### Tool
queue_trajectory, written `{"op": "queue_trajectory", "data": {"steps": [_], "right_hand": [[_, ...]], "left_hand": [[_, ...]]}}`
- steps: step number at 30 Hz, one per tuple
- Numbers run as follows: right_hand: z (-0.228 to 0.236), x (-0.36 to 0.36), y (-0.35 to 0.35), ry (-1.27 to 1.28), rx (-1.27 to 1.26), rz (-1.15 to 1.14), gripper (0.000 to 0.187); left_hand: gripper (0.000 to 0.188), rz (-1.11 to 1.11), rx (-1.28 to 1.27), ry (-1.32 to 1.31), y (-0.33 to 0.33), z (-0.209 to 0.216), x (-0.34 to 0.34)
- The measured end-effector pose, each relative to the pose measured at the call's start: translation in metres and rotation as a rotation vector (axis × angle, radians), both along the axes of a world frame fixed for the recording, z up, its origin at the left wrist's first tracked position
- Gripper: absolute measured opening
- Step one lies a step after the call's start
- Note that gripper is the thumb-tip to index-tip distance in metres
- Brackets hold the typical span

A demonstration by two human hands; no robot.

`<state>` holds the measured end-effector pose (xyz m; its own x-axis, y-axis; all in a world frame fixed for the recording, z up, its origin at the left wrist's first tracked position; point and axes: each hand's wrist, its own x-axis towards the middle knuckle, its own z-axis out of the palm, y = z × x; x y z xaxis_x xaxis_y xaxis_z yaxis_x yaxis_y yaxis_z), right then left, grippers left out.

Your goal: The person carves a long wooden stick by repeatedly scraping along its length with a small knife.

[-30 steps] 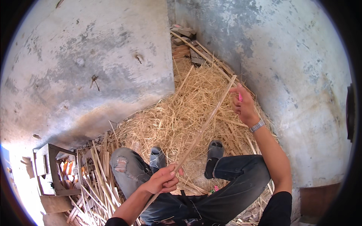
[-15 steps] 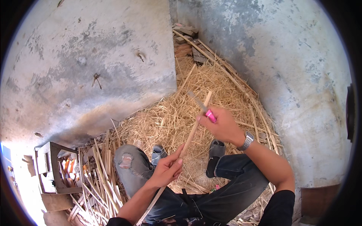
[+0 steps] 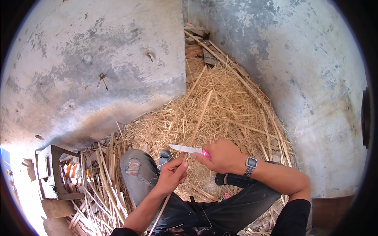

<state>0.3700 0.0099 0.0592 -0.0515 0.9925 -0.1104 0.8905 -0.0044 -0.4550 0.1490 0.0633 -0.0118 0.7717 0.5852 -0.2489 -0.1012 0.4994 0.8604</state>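
Crossing a pale strip (image 3: 203, 114): a pink-handled knife (image 3: 185, 148).
The strip is pinched by the left hand (image 3: 172, 174), seemingly for steadiness; the knife is gripped by the right hand (image 3: 226, 157).

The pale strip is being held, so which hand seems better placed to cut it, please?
Probably the right hand: it holds the pink-handled knife across the pale strip in this view, while the left hand holds the strip lower down.

Bright daylight, blown-out glare lower left, dark fisheye rim, bent edges
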Motion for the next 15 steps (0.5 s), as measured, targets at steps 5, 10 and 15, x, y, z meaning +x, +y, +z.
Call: {"op": "queue_trajectory", "data": {"steps": [5,10,15], "right_hand": [[-0.003,-0.003,0.004,-0.048,0.003,-0.023,0.062],[-0.01,0.015,0.018,-0.104,0.143,-0.04,0.068],[-0.002,0.122,0.035,-0.131,0.33,-0.6,0.067]], "left_hand": [[0.043,-0.004,-0.03,0.005,-0.002,0.003,-0.004],[0.047,0.029,-0.05,-0.042,0.006,0.007,-0.001],[0.047,-0.073,0.025,0.039,-0.007,0.009,-0.01]]}}
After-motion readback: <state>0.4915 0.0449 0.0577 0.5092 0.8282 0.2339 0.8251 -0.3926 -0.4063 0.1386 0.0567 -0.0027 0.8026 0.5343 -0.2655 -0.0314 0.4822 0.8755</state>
